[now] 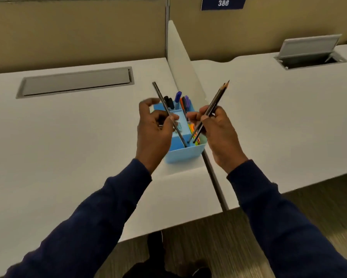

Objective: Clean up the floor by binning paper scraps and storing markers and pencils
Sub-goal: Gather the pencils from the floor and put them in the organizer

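Head camera looks down on a blue desk organizer (183, 155) standing on a white desk (78, 137), close against the divider panel (180, 63) between two workstations. Left hand (154, 133) pinches a single dark pencil (164, 106) between thumb and fingers; the pencil leans up to the left, its lower end down inside the organizer's front compartment. Right hand (218, 133) is closed around a pair of dark pencils (216, 101), sharpened tips pointing up and to the right, lower ends just over the same front compartment. Rear compartments hold upright markers (177, 98), black, blue, orange and purple. Both arms wear dark navy sleeves (100, 213).
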Action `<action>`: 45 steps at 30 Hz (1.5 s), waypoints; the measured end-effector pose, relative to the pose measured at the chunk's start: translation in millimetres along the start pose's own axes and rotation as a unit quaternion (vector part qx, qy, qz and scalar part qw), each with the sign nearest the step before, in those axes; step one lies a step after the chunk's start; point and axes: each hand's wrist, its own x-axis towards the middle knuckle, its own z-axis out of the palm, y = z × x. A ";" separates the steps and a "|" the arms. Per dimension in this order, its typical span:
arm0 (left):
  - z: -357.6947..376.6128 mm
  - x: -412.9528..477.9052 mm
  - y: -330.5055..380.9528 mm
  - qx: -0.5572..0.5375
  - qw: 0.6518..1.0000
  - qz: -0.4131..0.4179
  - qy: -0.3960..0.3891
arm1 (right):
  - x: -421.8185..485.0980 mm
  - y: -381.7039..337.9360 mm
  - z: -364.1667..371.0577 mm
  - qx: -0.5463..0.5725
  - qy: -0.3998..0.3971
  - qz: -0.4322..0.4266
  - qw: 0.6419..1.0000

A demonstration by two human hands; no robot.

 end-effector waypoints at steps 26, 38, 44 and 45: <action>-39.5 127.6 -95.0 0.107 0.992 0.010 0.069 | 144.7 33.0 99.2 -0.448 -0.119 -0.092 0.881; -28.7 122.3 -118.8 0.120 0.991 -0.060 0.030 | 163.8 55.7 97.8 -0.640 -0.169 -0.123 0.739; -30.8 120.2 -125.7 0.129 0.988 -0.076 0.026 | 158.4 50.4 95.3 -0.633 -0.186 -0.141 0.738; -31.2 119.7 -126.4 0.126 0.989 -0.074 0.023 | 156.7 49.4 94.0 -0.630 -0.185 -0.143 0.741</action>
